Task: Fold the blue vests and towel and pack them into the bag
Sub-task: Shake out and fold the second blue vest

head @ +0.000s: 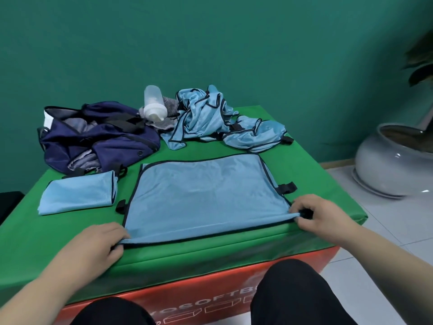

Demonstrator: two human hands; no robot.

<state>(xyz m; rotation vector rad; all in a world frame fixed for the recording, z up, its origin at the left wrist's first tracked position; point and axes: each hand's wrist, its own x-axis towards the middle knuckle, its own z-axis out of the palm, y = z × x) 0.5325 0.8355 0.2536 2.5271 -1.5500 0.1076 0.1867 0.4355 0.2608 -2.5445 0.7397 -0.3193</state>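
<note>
A light blue vest (203, 195) with black trim lies flat, folded in half, in the middle of the green box top (311, 174). My left hand (103, 242) pinches its near left corner, and my right hand (321, 214) pinches its near right corner by a black strap. A small folded blue vest (77, 195) rests to the left. Behind it sits the dark navy bag (93, 137), open and slumped. A crumpled pile of blue vests (218, 118) lies at the back. A grey towel (164, 123) shows partly under a bottle.
A white plastic bottle (153, 104) lies at the back between bag and pile. The box has red sides (210, 294). My knees are below its near edge. A large grey ceramic pot (393, 160) stands on the tiled floor to the right, by the green wall.
</note>
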